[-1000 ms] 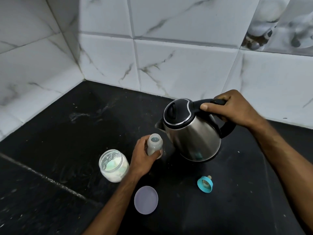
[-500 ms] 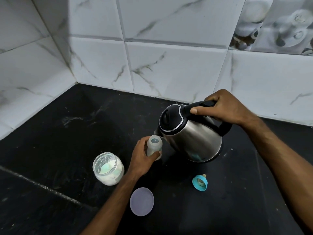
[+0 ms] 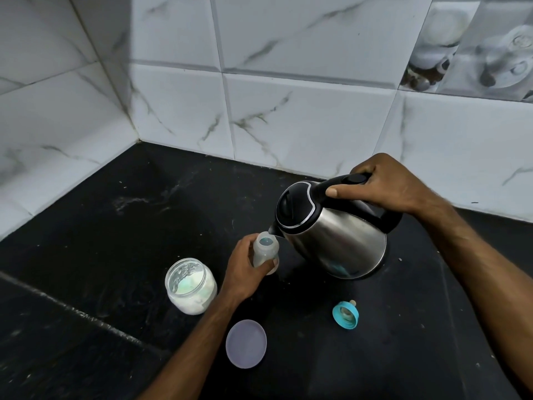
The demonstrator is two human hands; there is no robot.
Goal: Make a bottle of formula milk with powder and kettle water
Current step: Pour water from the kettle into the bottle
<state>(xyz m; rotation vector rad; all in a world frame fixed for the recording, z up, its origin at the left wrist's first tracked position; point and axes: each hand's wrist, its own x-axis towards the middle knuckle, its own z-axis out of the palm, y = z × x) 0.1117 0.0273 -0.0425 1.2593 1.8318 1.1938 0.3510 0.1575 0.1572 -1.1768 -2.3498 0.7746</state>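
Observation:
My left hand point(image 3: 243, 267) grips a small translucent baby bottle point(image 3: 266, 249) that stands upright and uncapped on the black counter point(image 3: 129, 226). A steel kettle point(image 3: 334, 235) with a black lid is tilted to the left, its spout right at the bottle's open mouth. My right hand point(image 3: 383, 183) holds the kettle by its black handle, thumb on top. An open glass jar of white powder point(image 3: 190, 285) stands left of my left hand. The jar's flat lilac lid point(image 3: 246, 343) lies nearer me, and the bottle's teal teat ring point(image 3: 345, 314) lies below the kettle.
White marble-pattern tiled walls point(image 3: 288, 111) close the counter at the back and left, meeting in a corner. A seam in the counter point(image 3: 72, 310) runs diagonally at the lower left. Pale powder smears mark the dark surface behind the jar.
The kettle has tipped further left and its spout has come down to the bottle's mouth. My left hand keeps the bottle in place.

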